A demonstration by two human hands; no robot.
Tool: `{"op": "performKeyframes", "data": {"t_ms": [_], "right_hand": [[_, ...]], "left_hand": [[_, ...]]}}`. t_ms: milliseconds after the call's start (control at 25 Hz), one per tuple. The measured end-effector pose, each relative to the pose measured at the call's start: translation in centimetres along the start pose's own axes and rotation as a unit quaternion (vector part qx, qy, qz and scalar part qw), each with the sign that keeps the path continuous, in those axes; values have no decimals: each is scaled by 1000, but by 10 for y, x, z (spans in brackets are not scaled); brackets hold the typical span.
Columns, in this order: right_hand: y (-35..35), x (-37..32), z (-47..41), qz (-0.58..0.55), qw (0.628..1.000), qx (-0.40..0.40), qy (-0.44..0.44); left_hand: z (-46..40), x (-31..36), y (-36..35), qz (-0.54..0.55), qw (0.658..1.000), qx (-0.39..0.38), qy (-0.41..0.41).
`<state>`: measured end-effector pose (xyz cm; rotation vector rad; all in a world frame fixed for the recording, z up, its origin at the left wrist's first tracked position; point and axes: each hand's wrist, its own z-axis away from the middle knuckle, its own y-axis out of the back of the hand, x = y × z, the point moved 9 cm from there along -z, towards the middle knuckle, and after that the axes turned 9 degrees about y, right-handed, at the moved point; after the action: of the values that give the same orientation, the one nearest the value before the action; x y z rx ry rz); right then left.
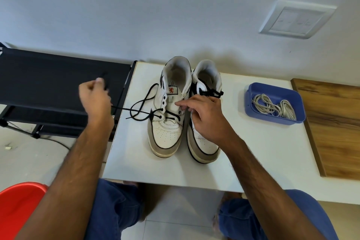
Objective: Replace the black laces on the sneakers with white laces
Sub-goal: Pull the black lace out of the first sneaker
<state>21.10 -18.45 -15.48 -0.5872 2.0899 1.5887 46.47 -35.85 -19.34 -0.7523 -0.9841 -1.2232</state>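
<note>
Head view: I look down on a white desk (253,152) with two sneakers side by side, toes toward me.
Left sneaker (169,122): white, mostly unlaced; I see its black lace (143,103) threaded only through the lowest eyelets, the loose part looping on the desk to the left.
Right sneaker (204,142): just beside the left one, its black lace (211,91) bunched near the top eyelets.
Left hand (94,97): my fingers are curled, pinching the black lace, raised left of the desk edge; the lace runs taut from it toward the shoe.
Right hand (204,115): rests over the gap between the sneakers, fingers bent, fingertips at the left sneaker's right eyelets; I cannot tell if it grips anything.
White laces (272,107): coiled in a blue tray (251,103) on the desk, right of the sneakers, well apart.
Rack (58,76): black, left of the desk.
</note>
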Motion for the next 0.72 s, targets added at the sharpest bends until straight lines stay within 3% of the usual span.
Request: {"op": "performKeyframes", "data": {"t_ms": [40,120,240,360,480,600,720], "right_hand": [[0,-2,-1,1,1000,1,-2],[-1,-7,-3,15,1000,1,-10],[0,-17,-9,69,997,28,-19],[-7,-28,-22,136,990,6,-34],[-21,-34,-31,183,981,-44,-54],[-22,-39,-32,199,977,-37,-60],[-21,-39,-33,209,975,-41,-63]], "left_hand": [[4,5,-11,-110,992,-33,-45],[20,12,-37,-320,931,-88,-151],[44,13,-64,-486,834,-124,-232],[49,10,-70,-557,781,-101,-264],[58,16,-77,-565,757,-109,-309],[77,13,-94,-580,724,-137,-348],[80,3,-101,-593,727,-140,-315]]}}
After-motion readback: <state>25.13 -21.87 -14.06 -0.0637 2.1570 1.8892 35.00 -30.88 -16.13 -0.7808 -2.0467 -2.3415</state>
